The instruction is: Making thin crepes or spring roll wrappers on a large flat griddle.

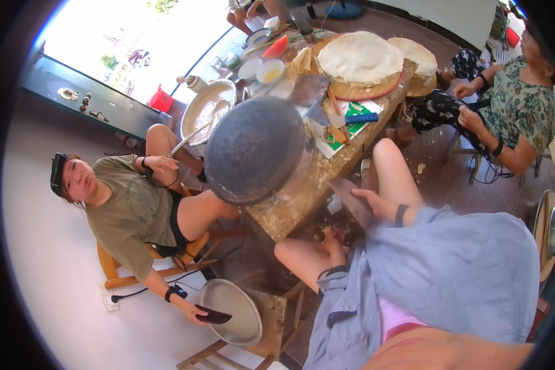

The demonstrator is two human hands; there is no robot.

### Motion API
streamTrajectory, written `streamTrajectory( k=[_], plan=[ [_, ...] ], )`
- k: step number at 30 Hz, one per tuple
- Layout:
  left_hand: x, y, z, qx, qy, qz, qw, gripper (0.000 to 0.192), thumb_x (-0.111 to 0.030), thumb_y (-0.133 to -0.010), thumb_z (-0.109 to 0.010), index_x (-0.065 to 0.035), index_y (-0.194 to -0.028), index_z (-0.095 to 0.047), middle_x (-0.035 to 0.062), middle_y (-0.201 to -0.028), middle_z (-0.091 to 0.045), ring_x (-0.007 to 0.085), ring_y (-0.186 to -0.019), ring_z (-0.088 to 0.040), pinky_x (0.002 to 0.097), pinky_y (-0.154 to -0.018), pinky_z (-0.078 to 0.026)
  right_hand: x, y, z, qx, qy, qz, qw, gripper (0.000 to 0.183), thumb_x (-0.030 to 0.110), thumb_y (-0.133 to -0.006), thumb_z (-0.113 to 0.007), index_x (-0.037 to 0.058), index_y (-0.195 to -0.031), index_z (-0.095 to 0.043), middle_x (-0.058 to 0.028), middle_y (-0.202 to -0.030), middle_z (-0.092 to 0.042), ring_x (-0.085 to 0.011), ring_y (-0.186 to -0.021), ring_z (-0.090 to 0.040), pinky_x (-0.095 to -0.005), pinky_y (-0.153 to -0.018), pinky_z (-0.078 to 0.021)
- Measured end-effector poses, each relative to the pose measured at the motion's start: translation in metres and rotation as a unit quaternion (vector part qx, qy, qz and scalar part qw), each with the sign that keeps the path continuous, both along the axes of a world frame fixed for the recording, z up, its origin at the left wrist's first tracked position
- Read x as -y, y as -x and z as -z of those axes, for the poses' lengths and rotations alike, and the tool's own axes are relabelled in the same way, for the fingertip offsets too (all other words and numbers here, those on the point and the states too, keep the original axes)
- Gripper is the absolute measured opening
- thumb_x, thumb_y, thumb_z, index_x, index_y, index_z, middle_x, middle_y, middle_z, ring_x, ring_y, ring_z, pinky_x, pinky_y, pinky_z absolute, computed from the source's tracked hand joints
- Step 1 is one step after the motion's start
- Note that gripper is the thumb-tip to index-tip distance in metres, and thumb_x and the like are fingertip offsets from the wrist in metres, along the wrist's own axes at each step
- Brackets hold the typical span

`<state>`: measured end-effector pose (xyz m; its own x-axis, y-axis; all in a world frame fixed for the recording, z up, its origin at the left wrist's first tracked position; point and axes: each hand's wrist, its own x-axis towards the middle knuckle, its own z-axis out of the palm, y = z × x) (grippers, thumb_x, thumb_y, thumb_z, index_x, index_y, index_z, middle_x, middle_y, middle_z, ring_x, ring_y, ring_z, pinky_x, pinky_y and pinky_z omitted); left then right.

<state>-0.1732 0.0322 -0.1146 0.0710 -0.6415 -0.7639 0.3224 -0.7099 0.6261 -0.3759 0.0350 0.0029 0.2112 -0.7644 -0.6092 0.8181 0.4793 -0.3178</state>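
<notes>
My right hand [370, 201] grips a flat brown scraper [351, 199] by its edge, beside the wooden table's near edge. My left hand [335, 243] rests between my thighs, palm up, fingers loosely curled and apart, with nothing seen in it. On the table [300, 199] a large dark domed griddle [256, 148] stands in front of me. Right of it lie a blue-handled spatula [360, 118], a wooden-handled tool [336, 134] and a green and white sheet [328, 148]. Large thin round flatbreads [358, 58] are stacked on a woven tray [393, 85] farther back.
A co-worker at left holds a black scraper [212, 315] by a round metal pan [233, 312]. A batter basin [196, 113] with a ladle stands behind the griddle. Bowls [270, 71] and a watermelon slice [276, 47] lie farther back. Another person sits at right; cables trail below.
</notes>
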Motion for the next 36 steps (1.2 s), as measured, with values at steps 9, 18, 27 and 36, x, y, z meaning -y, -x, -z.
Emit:
streamTrajectory(
  k=[9, 18, 27, 36],
  plan=[
    [-0.009, -0.007, 0.010, 0.029, 0.088, 0.024, 0.995, 0.014, -0.009, -0.076, -0.066, -0.0116, -0.081, -0.053, 0.0005, -0.068, -0.055, 0.0112, -0.057, -0.052, 0.0199, -0.045, -0.039, -0.001, -0.002, 0.002, -0.020, -0.015, -0.014, 1.000, 0.039, 0.038, -0.078, -0.059, 0.0059, -0.098, -0.060, -0.0089, -0.085, -0.064, -0.0209, -0.073, -0.060, -0.0329, -0.070, -0.0486],
    [-0.008, -0.002, 0.002, -0.024, 0.072, -0.018, 0.997, 0.015, -0.014, -0.080, -0.064, -0.0132, -0.073, -0.051, -0.0011, -0.061, -0.053, 0.0075, -0.047, -0.046, 0.0199, -0.039, -0.037, 0.000, 0.000, -0.002, -0.017, -0.011, -0.036, 0.999, 0.040, 0.042, -0.076, -0.060, 0.0067, -0.095, -0.061, -0.0084, -0.083, -0.063, -0.0211, -0.071, -0.059, -0.0330, -0.068, -0.0480],
    [-0.005, -0.009, 0.006, -0.020, 0.093, -0.043, 0.995, 0.011, -0.019, -0.083, -0.060, -0.0126, -0.077, -0.053, -0.0009, -0.062, -0.053, 0.0085, -0.047, -0.046, 0.0194, -0.039, -0.037, 0.003, -0.008, 0.010, -0.012, -0.023, -0.022, 0.999, 0.041, 0.044, -0.076, -0.059, 0.0075, -0.094, -0.062, -0.0077, -0.080, -0.062, -0.0209, -0.069, -0.058, -0.0328, -0.063, -0.0471],
    [-0.007, -0.011, 0.000, 0.057, 0.120, -0.042, 0.990, 0.018, -0.024, -0.080, -0.064, -0.0099, -0.074, -0.055, -0.0023, -0.054, -0.048, 0.0071, -0.043, -0.041, 0.0226, -0.037, -0.030, 0.002, -0.015, -0.021, -0.027, -0.016, -0.028, 0.999, 0.035, 0.041, -0.078, -0.059, 0.0074, -0.087, -0.061, -0.0075, -0.074, -0.062, -0.0216, -0.062, -0.058, -0.0332, -0.058, -0.0489]
  ],
)
